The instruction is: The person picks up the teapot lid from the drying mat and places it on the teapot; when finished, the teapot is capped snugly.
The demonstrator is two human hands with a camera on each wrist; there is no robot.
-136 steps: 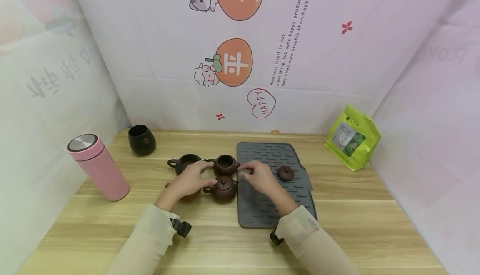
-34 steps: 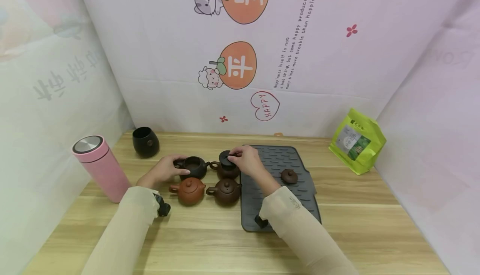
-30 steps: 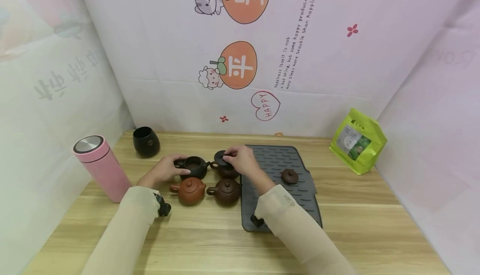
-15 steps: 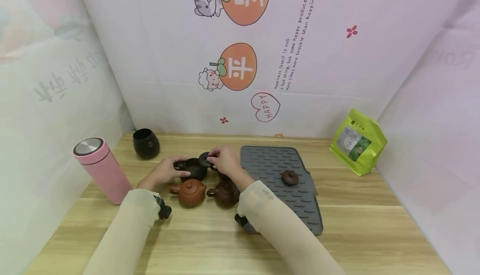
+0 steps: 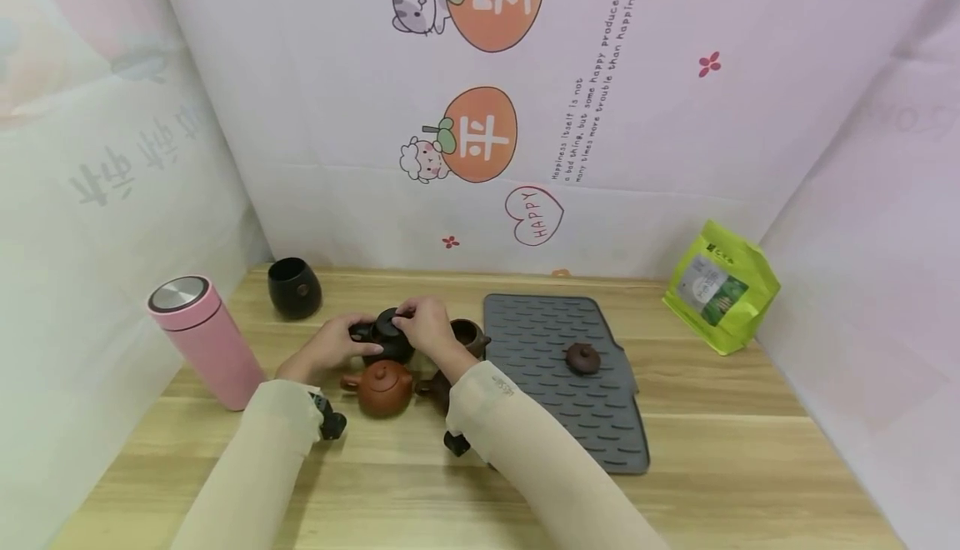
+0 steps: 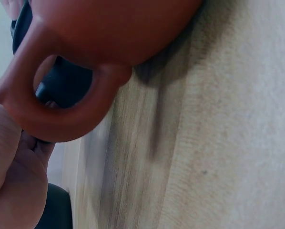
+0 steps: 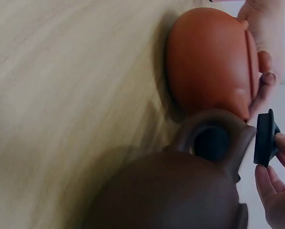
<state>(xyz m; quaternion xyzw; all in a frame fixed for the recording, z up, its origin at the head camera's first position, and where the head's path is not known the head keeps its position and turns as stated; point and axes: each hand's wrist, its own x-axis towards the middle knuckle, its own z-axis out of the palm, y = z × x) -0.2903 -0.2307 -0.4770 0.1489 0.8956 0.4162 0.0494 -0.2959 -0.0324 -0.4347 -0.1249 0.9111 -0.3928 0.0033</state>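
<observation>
My left hand (image 5: 330, 348) grips the black teapot (image 5: 393, 353) at its handle side, thumb along the near side of the body. My right hand (image 5: 431, 327) pinches a black lid (image 5: 386, 322) by its knob, close over that teapot's mouth. The right wrist view shows the lid (image 7: 263, 139) with its knob up and its flange facing down. Just in front of the black teapot is an orange-red teapot (image 5: 384, 389) with its lid on. Its handle (image 6: 61, 126) fills much of the left wrist view. A dark brown teapot (image 7: 166, 191) is partly hidden by my right arm.
An open brown teapot (image 5: 469, 335) stands behind my right forearm. A brown lid (image 5: 582, 358) lies on the grey ridged mat (image 5: 540, 317). At left are a pink thermos (image 5: 213, 350) and a black cup (image 5: 295, 289); a green pouch (image 5: 720, 287) stands at back right.
My right hand has carried the black lid leftward from over the open brown teapot to the black teapot. My left hand has stayed at the black teapot over the last second.
</observation>
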